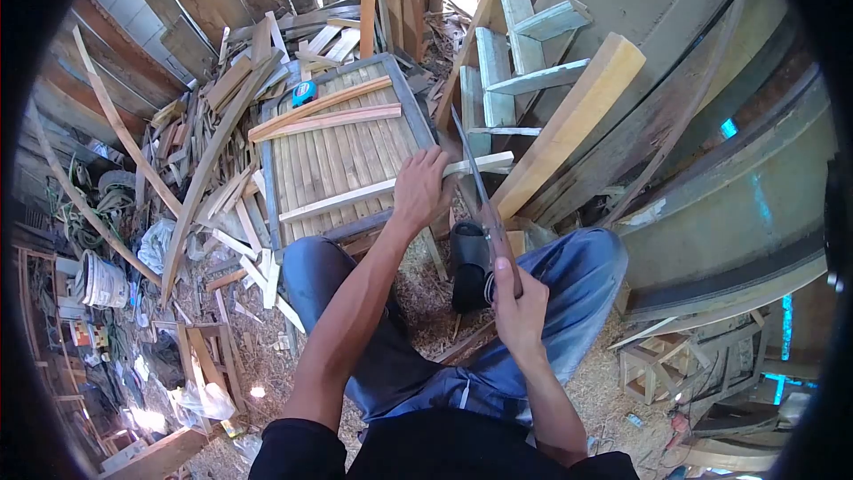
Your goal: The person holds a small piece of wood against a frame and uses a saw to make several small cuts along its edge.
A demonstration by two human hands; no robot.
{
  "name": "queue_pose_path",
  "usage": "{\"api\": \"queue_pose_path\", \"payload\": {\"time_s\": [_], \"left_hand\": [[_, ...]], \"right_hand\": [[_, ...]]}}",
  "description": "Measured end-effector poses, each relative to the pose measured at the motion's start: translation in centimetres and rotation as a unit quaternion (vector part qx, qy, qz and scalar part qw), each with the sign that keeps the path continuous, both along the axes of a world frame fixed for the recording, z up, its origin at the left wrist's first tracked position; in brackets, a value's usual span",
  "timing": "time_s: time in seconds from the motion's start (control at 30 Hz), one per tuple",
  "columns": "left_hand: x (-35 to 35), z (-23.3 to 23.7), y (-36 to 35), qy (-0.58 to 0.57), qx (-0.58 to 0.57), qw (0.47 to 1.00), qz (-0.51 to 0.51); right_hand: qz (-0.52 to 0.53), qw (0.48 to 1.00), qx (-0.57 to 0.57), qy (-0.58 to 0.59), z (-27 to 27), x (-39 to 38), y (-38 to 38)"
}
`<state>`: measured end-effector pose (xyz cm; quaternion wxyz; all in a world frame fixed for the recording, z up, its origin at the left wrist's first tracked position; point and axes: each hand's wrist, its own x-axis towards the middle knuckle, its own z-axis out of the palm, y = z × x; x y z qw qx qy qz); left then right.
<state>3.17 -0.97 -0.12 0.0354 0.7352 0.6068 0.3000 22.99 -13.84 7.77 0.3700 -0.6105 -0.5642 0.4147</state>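
My left hand (422, 185) is closed over a pale wooden strip (342, 199), pressing it near the edge of a slatted wooden panel (354, 153). The strip's right end sticks out past the panel's frame. In my right hand (520, 304) is the handle of a handsaw (474, 167), its blade pointing up and away from me. The blade crosses the overhanging part of the strip, just right of my left fingers. Two more wooden strips (330, 118) lie across the far half of the panel, with a blue tape measure (304, 93) beside them.
A thick squared beam (577, 116) slants up close to the right of the saw. Behind it stands a pale painted wooden frame with shelves (499, 80). Scrap wood (235, 102) is heaped at left, near a white bucket (105, 280). A dark slipper (468, 249) sits below the saw.
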Motion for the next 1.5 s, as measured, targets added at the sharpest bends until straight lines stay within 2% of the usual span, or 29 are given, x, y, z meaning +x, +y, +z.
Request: {"api": "queue_pose_path", "payload": {"time_s": [0.23,0.33,0.4,0.53,0.63,0.73,0.9,1.03,1.1,1.13,1.2,1.27,1.33,1.47,1.5], "left_hand": [[0.0,0.2,-0.2,-0.021,0.008,0.999,-0.027],[-0.1,0.6,0.1,-0.042,-0.014,0.999,-0.016],[-0.2,0.5,0.1,-0.036,0.0,0.999,-0.021],[-0.5,0.5,-0.5,-0.001,0.021,0.999,-0.046],[-0.4,0.3,-0.5,0.006,0.041,0.999,-0.035],[-0.2,0.2,0.1,-0.045,0.053,0.997,-0.021],[-0.4,0.3,0.3,-0.041,0.036,0.998,-0.022],[-0.3,0.2,0.4,-0.043,0.017,0.999,-0.023],[-0.2,0.1,0.5,-0.045,0.033,0.998,-0.028],[-0.3,0.2,0.4,-0.047,0.04,0.998,-0.031],[-0.2,0.4,0.1,-0.039,0.05,0.997,-0.032],[-0.2,0.7,0.0,-0.04,0.06,0.997,-0.038],[-0.5,0.2,0.4,-0.046,0.06,0.996,-0.043],[-1.0,-0.6,0.9,-0.06,0.039,0.996,-0.044],[-1.1,-0.3,1.0,-0.074,0.039,0.995,-0.046]], "right_hand": [[-0.007,1.0,-0.013,-0.007,-0.3,0.1,1.1],[-0.006,1.0,0.013,-0.017,-0.1,-1.1,2.8],[0.006,0.994,0.085,-0.061,0.0,-1.4,2.6],[0.021,0.997,0.039,-0.059,-0.1,-0.8,0.9],[0.005,1.0,0.018,-0.013,-1.3,-0.9,1.0],[-0.018,0.999,0.028,0.013,-2.6,-1.8,2.5],[-0.031,0.997,0.058,-0.031,0.7,-4.0,4.4],[-0.024,0.996,0.062,-0.058,-1.9,-2.6,4.7],[-0.032,0.997,0.038,0.065,-5.5,-1.7,4.3],[-0.031,0.996,0.045,0.067,-5.4,-1.2,4.0],[-0.052,0.949,-0.058,0.306,-5.1,-0.6,3.8],[-0.06,0.955,-0.043,0.288,-4.8,-1.3,3.2],[-0.045,0.974,-0.018,0.219,-5.3,-1.3,2.9],[-0.039,0.977,-0.015,0.209,-4.9,-1.4,3.2],[-0.034,0.985,0.008,0.167,-4.9,-1.5,3.3]]}}
